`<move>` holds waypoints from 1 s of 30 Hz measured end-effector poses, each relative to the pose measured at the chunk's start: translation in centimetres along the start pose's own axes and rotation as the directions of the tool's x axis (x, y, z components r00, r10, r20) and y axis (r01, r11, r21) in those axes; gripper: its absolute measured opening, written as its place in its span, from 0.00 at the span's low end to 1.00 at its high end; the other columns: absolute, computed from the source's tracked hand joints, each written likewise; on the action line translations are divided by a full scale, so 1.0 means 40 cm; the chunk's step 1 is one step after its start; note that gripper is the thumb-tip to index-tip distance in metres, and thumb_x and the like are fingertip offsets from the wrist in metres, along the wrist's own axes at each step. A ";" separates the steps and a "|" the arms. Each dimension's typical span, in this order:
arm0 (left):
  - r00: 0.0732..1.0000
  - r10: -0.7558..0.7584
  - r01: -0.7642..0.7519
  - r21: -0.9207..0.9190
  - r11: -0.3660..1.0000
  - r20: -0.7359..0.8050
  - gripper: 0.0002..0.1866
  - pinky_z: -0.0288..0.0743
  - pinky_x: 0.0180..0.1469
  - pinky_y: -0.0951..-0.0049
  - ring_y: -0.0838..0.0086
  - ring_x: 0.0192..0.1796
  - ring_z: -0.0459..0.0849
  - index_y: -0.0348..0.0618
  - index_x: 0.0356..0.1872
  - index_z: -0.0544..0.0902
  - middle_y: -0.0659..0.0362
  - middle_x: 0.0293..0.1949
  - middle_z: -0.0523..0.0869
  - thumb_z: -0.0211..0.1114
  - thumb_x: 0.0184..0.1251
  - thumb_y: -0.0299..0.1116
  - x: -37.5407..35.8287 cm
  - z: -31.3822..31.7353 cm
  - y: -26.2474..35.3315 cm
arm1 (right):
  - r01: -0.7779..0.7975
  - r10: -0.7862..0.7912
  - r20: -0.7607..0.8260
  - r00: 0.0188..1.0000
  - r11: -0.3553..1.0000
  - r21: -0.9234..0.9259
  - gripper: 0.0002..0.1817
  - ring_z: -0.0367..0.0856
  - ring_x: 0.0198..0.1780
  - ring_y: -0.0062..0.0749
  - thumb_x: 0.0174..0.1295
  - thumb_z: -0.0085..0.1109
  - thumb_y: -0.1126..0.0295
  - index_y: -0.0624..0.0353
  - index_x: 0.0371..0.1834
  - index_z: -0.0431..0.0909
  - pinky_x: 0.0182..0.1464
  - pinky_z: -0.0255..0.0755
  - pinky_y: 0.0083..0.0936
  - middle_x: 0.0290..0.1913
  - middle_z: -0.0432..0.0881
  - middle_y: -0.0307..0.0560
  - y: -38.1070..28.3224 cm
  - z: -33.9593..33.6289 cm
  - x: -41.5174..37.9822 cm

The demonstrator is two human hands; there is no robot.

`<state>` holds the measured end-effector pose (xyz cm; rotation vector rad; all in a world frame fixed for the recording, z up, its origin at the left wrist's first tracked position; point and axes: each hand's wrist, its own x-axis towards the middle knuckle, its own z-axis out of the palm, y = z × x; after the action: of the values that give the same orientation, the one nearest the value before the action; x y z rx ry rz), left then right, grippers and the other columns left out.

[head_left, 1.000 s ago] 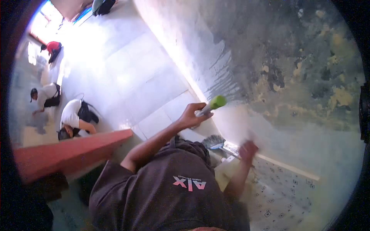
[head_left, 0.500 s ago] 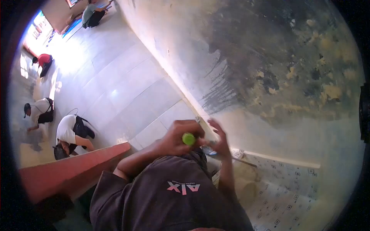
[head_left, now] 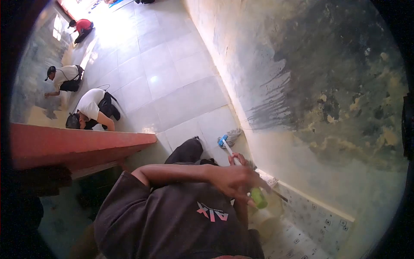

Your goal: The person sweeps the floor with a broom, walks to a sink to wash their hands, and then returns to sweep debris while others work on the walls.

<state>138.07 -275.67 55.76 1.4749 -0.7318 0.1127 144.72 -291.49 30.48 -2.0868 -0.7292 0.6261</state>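
Note:
A mop with grey strands (head_left: 233,137) and a blue clamp rests on the floor tiles close to the wall. From it a white handle rises towards me, ending in a green grip (head_left: 259,198). My left hand (head_left: 239,180), somewhat blurred, is closed around the handle near the green end. Farther down, my right hand (head_left: 238,159) has its fingers wrapped round the white shaft, partly hidden behind my left hand and forearm.
On the right stands a wall (head_left: 327,86) with dark, peeling patches. A red ledge (head_left: 82,140) is at the left. Beyond it, people crouch by the far wall, one in a white shirt (head_left: 89,104). Patterned tiles (head_left: 302,211) cover the lower right.
My view has shifted, bringing the mop head into sight. My left hand and the green grip moved right and down; my right hand, with raised fingers before, now wraps the handle.

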 end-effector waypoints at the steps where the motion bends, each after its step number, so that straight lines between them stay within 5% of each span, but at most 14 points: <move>1: 0.998 0.067 -0.066 -0.031 0.997 0.008 0.27 0.68 0.51 0.56 0.50 0.49 0.76 0.32 0.54 0.71 0.43 0.45 0.77 0.57 0.66 0.48 -0.002 0.023 -0.017 | 0.013 -0.013 -0.050 0.999 1.000 -0.001 0.08 0.76 0.50 0.25 0.57 0.64 0.69 0.57 0.36 0.75 0.45 0.71 0.24 0.40 0.78 0.45 0.017 0.015 -0.017; 5: 0.996 0.073 -0.066 -0.150 0.986 0.043 0.25 0.68 0.47 0.56 0.50 0.45 0.76 0.33 0.49 0.72 0.44 0.41 0.77 0.55 0.67 0.48 -0.011 0.016 -0.044 | 0.026 -0.051 -0.105 0.993 0.973 -0.229 0.11 0.79 0.41 0.27 0.59 0.61 0.66 0.53 0.43 0.75 0.39 0.71 0.23 0.41 0.79 0.43 0.123 0.077 -0.027; 8: 0.991 0.123 -0.129 -0.132 0.983 -0.057 0.21 0.68 0.46 0.58 0.51 0.44 0.76 0.34 0.48 0.73 0.45 0.41 0.77 0.56 0.67 0.44 -0.034 -0.059 -0.052 | -0.208 0.216 -0.052 0.975 0.969 0.133 0.14 0.79 0.41 0.29 0.59 0.60 0.66 0.51 0.47 0.73 0.39 0.71 0.25 0.44 0.79 0.43 0.097 0.111 0.011; 11: 0.990 0.029 -0.045 -0.117 0.992 -0.137 0.22 0.69 0.48 0.60 0.51 0.46 0.76 0.34 0.49 0.72 0.45 0.43 0.77 0.58 0.65 0.45 -0.113 -0.199 -0.067 | -0.385 0.430 0.120 0.895 0.610 0.693 0.17 0.79 0.42 0.31 0.59 0.60 0.66 0.50 0.52 0.72 0.40 0.71 0.27 0.46 0.78 0.44 0.031 0.154 0.111; 14: 0.912 -0.109 0.058 -0.139 0.989 -0.395 0.25 0.69 0.46 0.67 0.64 0.45 0.76 0.35 0.44 0.72 0.51 0.42 0.76 0.54 0.64 0.52 -0.250 -0.363 -0.134 | -0.423 0.514 0.187 0.837 0.392 0.817 0.21 0.79 0.42 0.33 0.59 0.59 0.66 0.49 0.56 0.70 0.40 0.71 0.29 0.48 0.78 0.44 -0.005 0.216 0.204; 16: 0.721 -0.271 0.148 -0.239 0.960 -0.638 0.32 0.68 0.39 0.71 0.72 0.37 0.72 0.40 0.40 0.71 0.58 0.35 0.73 0.39 0.67 0.65 -0.310 -0.475 -0.141 | -0.524 0.623 0.170 0.763 0.442 0.728 0.25 0.78 0.45 0.29 0.61 0.55 0.65 0.46 0.63 0.64 0.43 0.72 0.32 0.49 0.77 0.44 -0.057 0.221 0.218; 18: 0.711 -0.244 0.110 -0.238 0.965 -0.659 0.31 0.62 0.32 0.72 0.75 0.28 0.65 0.45 0.33 0.65 0.61 0.27 0.67 0.38 0.65 0.68 -0.266 -0.596 -0.124 | -0.510 0.661 0.090 0.745 0.477 0.716 0.26 0.79 0.47 0.30 0.58 0.58 0.65 0.48 0.61 0.66 0.44 0.73 0.32 0.50 0.77 0.48 -0.076 0.207 0.184; 21: 0.751 -0.176 -0.056 -0.328 0.943 -0.637 0.34 0.57 0.31 0.71 0.74 0.24 0.60 0.46 0.31 0.66 0.63 0.19 0.62 0.37 0.62 0.71 -0.229 -0.692 -0.164 | -0.378 0.365 -0.522 0.771 0.922 0.085 0.31 0.80 0.39 0.37 0.48 0.67 0.65 0.49 0.59 0.68 0.32 0.76 0.30 0.48 0.76 0.52 0.226 0.239 0.027; 22: 0.757 -0.151 -0.055 -0.292 0.955 -0.636 0.34 0.56 0.30 0.72 0.75 0.23 0.59 0.45 0.32 0.66 0.63 0.18 0.62 0.35 0.62 0.72 -0.222 -0.695 -0.173 | -0.478 0.552 -0.535 0.640 0.831 0.285 0.31 0.80 0.34 0.35 0.49 0.66 0.64 0.49 0.59 0.67 0.27 0.75 0.27 0.43 0.77 0.52 0.334 0.223 -0.042; 23: 0.770 -0.112 -0.056 -0.242 0.969 -0.628 0.35 0.55 0.28 0.73 0.76 0.22 0.59 0.45 0.32 0.66 0.63 0.18 0.63 0.36 0.62 0.72 -0.212 -0.689 -0.176 | -0.365 0.850 -0.198 0.487 0.404 0.839 0.27 0.78 0.28 0.34 0.51 0.65 0.62 0.47 0.56 0.67 0.25 0.74 0.26 0.37 0.76 0.49 0.219 0.088 -0.117; 25: 0.752 -0.128 -0.111 -0.316 0.942 -0.647 0.37 0.53 0.24 0.75 0.78 0.20 0.58 0.43 0.34 0.70 0.64 0.17 0.64 0.37 0.61 0.73 -0.183 -0.658 -0.164 | 0.182 0.907 -0.176 0.383 0.113 0.977 0.20 0.75 0.24 0.31 0.54 0.63 0.62 0.46 0.50 0.70 0.22 0.72 0.25 0.33 0.74 0.46 0.379 -0.012 -0.290; 26: 0.730 -0.160 -0.132 -0.367 0.921 -0.665 0.38 0.53 0.23 0.76 0.78 0.19 0.58 0.43 0.34 0.71 0.64 0.17 0.65 0.37 0.60 0.73 -0.163 -0.634 -0.153 | 0.260 0.925 -0.171 0.339 0.083 0.962 0.21 0.71 0.17 0.28 0.52 0.63 0.66 0.52 0.49 0.67 0.18 0.69 0.23 0.23 0.72 0.43 0.430 -0.091 -0.354; 27: 0.726 -0.172 -0.094 -0.343 0.935 -0.666 0.38 0.53 0.23 0.76 0.79 0.19 0.58 0.42 0.35 0.72 0.64 0.16 0.65 0.38 0.60 0.74 -0.119 -0.659 -0.203 | 0.213 0.970 -0.143 0.198 0.100 0.972 0.31 0.75 0.24 0.31 0.50 0.66 0.65 0.50 0.57 0.61 0.21 0.70 0.24 0.30 0.75 0.46 0.549 -0.176 -0.361; 30: 0.770 -0.145 -0.065 -0.302 0.951 -0.622 0.38 0.52 0.24 0.76 0.79 0.20 0.59 0.41 0.34 0.72 0.65 0.16 0.65 0.38 0.61 0.73 -0.038 -0.544 -0.209 | 0.223 0.947 -0.318 -0.033 0.318 0.922 0.36 0.75 0.38 0.32 0.49 0.69 0.67 0.48 0.58 0.56 0.27 0.72 0.25 0.44 0.72 0.48 0.577 -0.364 -0.391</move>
<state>149.21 -256.13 49.45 1.0438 -0.1397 0.4306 149.47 -321.44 22.09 -1.1031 1.1503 -0.2509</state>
